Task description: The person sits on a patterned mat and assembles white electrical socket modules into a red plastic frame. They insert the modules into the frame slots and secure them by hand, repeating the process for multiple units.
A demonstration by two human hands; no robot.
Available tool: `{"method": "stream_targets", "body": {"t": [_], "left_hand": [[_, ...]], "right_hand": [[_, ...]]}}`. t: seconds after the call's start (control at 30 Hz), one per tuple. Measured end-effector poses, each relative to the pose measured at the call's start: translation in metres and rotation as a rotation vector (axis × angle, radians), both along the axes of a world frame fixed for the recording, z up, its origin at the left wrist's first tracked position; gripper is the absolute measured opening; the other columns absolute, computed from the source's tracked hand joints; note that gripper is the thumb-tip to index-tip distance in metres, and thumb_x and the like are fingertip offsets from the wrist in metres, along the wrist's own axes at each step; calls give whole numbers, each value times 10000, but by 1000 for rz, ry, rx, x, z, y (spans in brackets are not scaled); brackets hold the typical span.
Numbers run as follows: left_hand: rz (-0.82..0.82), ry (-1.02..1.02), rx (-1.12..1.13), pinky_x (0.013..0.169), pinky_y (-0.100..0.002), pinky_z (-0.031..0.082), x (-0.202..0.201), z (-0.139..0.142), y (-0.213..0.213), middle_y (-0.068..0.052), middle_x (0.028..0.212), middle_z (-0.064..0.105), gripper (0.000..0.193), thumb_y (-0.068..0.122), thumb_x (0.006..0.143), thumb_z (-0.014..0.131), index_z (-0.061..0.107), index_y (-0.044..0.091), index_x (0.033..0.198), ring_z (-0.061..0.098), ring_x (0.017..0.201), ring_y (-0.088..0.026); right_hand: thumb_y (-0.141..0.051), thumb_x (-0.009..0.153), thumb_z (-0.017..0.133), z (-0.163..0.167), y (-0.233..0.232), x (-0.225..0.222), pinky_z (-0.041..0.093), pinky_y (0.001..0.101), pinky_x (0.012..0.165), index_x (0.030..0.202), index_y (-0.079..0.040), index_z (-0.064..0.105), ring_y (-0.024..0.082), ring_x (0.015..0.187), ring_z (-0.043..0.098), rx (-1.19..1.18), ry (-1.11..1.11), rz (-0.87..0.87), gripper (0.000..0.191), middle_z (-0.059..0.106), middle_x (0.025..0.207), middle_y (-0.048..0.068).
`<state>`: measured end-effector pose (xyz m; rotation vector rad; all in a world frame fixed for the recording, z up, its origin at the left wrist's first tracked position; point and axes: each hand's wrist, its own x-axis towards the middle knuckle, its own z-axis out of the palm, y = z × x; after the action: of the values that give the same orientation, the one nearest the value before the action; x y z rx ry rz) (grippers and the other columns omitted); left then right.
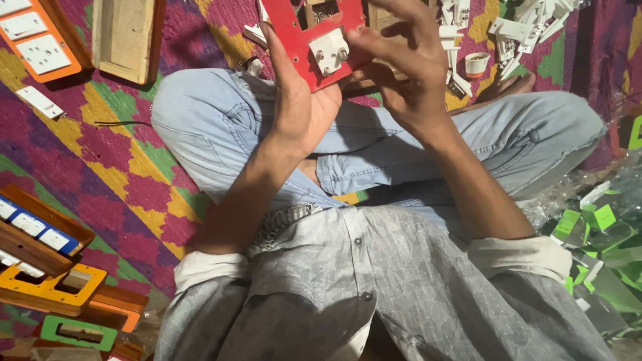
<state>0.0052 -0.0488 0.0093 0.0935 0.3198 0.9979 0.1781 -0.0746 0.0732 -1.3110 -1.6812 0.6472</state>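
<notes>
I sit cross-legged on a patterned mat in light blue jeans. My left hand point(294, 93) grips a red switchboard plate point(291, 27) from its left edge, holding it up over my knees. A white socket module point(330, 50) sits in the plate's cut-out with its back and two metal screws facing me. My right hand point(401, 63) reaches in from the right, fingertips touching the plate's edge beside the white socket module. The plate's upper part runs out of the picture.
A wooden box point(127, 37) lies at upper left beside an orange board with white switches point(37, 43). More wooden and coloured boards point(50, 274) stack at lower left. Loose white plastic parts point(515, 33) lie at upper right. Clear wrappers with green labels point(595, 234) pile on the right.
</notes>
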Motion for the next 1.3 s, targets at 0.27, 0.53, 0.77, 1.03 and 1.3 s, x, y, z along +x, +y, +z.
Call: {"method": "stream_targets", "body": {"t": [0.27, 0.53, 0.77, 1.03, 1.3], "left_hand": [[-50, 13, 93, 1257, -363, 378, -2, 5, 2, -226, 1404, 606, 792, 638, 1138, 302, 487, -55, 1475, 573, 1350, -276], [-41, 2, 151, 1275, -378, 371, -1, 1, 0, -200, 1438, 596, 799, 647, 1175, 311, 476, -75, 1476, 568, 1365, -292], [-34, 30, -1, 1275, -357, 371, -2, 0, 0, -158, 1478, 555, 795, 632, 1116, 302, 437, -52, 1500, 540, 1395, -227], [-51, 31, 152, 1248, -417, 398, -4, -3, -2, -178, 1481, 552, 763, 653, 1158, 301, 425, -3, 1526, 523, 1409, -269], [71, 650, 590, 1191, -355, 410, 9, -9, -4, -111, 1442, 418, 599, 395, 1132, 575, 242, 58, 1498, 476, 1328, -171]], "right_hand": [[8, 864, 926, -2, 0, 2, 547, 387, 1017, 1134, -92, 718, 245, 1248, 571, 26, 44, -46, 355, 526, 1326, 78], [1, 850, 959, -2, -1, 5, 539, 391, 982, 1140, -99, 761, 267, 1232, 560, 67, -94, -23, 365, 534, 1327, 87], [-42, 885, 939, -2, -2, 5, 548, 397, 989, 1165, -50, 740, 271, 1219, 584, 4, -36, -32, 344, 511, 1370, 125], [-178, 886, 962, 0, -1, 6, 549, 396, 1021, 1101, -52, 699, 268, 1261, 584, 20, -114, -44, 362, 517, 1355, 109], [-412, 921, 774, -2, -2, 0, 515, 381, 1170, 1567, -104, 389, 221, 1436, 474, -182, 319, 230, 812, 412, 1599, 98]]}}
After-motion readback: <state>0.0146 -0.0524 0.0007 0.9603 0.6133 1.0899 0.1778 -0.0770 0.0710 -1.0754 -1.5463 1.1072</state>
